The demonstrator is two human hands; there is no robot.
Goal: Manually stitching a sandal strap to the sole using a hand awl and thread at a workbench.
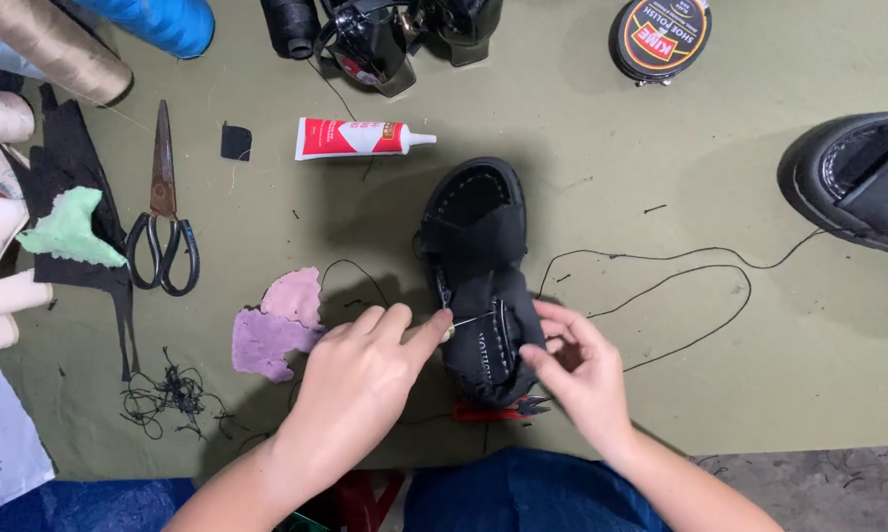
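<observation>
A black sandal [478,266] lies on the olive-green cloth [621,167], toe end pointing away from me. My left hand [360,379] pinches a thin needle [464,320] at the sandal's left side near the heel. My right hand [580,369] holds the sandal's right heel edge with thumb and fingers. A long black thread [661,281] loops from the sandal out to the right across the cloth.
Scissors [163,212], a red-and-white glue tube [355,138], a pink scrap [276,325], a green scrap [69,232], thread spools [79,44], a round polish tin [661,34], a second black sandal [858,177] at right, a small red-handled snipper [498,409] under the heel.
</observation>
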